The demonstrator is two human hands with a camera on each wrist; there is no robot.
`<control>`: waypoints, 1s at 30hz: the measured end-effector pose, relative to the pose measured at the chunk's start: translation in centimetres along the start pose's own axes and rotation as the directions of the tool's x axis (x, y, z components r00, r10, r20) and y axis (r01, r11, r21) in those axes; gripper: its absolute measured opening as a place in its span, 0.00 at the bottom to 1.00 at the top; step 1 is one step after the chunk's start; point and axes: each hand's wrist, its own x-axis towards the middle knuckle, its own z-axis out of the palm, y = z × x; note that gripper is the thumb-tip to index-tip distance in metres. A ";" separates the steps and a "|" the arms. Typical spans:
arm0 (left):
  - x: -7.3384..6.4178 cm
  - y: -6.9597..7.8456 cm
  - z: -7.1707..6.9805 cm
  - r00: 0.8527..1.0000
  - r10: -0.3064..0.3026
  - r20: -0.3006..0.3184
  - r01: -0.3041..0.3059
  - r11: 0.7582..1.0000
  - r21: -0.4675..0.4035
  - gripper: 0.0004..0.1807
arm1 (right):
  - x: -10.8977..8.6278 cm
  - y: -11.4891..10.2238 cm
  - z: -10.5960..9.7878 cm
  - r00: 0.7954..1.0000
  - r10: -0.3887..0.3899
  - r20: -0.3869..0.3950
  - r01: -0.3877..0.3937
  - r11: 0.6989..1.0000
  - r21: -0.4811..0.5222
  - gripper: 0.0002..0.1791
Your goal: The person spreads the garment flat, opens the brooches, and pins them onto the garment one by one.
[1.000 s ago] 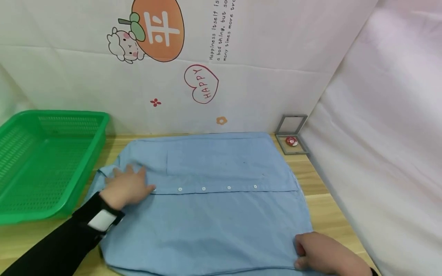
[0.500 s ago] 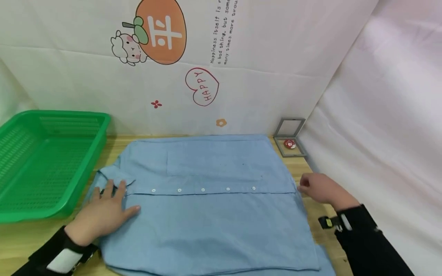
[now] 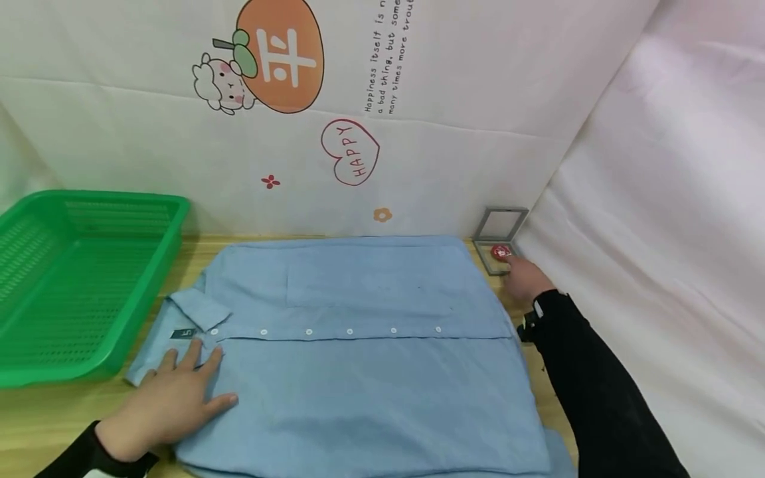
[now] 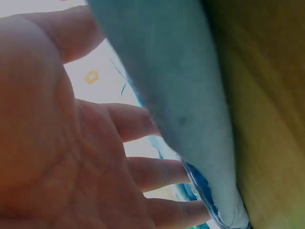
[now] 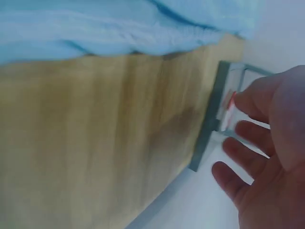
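A light blue button-up shirt (image 3: 370, 392) lies flat, with its row of white buttons across the middle. At its left, the collar (image 3: 199, 308) stands folded beside a dark label (image 3: 182, 333). My left hand (image 3: 167, 401) rests on the shirt just below the label, fingers spread and straight. In the left wrist view, its fingertips meet the cloth edge (image 4: 190, 109). At the back right, my right hand (image 3: 527, 279) reaches into a small grey-framed case (image 3: 481, 260) with its lid raised. Its fingertips are at a round red badge (image 3: 499, 251) there; a firm grip does not show.
A green plastic basket (image 3: 157, 279) stands at the left of the wooden table (image 3: 60, 425). A printed white cloth (image 3: 448, 166) hangs behind, and another white cloth (image 3: 669, 265) slopes along the right side.
My left hand has drawn back toward me, uncovering the collar and label. My right hand has left the shirt's lower right edge and moved up to the badge in the case.
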 end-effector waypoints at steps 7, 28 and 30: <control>0.2 0.0 0.4 0.999 0.014 -0.033 -0.014 1.000 0.004 0.54 | 3.3 2.5 0.3 0.996 0.013 -0.088 -0.012 1.000 0.015 0.25; 0.1 -0.2 0.6 0.999 -0.027 -0.022 0.027 1.000 0.012 0.53 | 5.5 2.4 1.4 0.959 0.082 -0.272 -0.074 0.997 0.037 0.19; 0.1 -0.2 0.6 0.999 -0.026 -0.021 0.026 1.000 0.011 0.53 | 5.3 2.4 1.4 0.932 0.072 -0.355 -0.055 0.997 0.058 0.18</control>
